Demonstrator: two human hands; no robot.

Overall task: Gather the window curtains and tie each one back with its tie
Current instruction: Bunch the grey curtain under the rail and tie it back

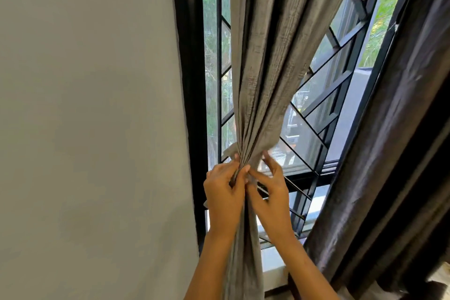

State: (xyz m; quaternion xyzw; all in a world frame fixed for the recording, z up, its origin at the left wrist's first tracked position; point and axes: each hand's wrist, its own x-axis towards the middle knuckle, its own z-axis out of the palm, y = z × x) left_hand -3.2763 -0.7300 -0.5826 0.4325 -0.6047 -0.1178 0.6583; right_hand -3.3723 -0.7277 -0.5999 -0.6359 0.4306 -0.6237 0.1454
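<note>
A grey curtain [263, 61] hangs in front of the window, bunched into tight pleats at its waist. My left hand [222, 192] grips the gathered folds from the left. My right hand [270, 190] pinches the fabric at the same spot from the right, its upper fingers spread. A short flap of grey cloth [230, 150], possibly the tie, sticks out to the left just above my left hand. A second, dark brown curtain [394, 143] hangs loose on the right, with neither hand on it.
A black window frame [188, 95] borders a plain pale wall [85, 129] on the left. Behind the curtains is a black metal grille [323, 95] with mesh. A white sill [274, 273] runs along the bottom.
</note>
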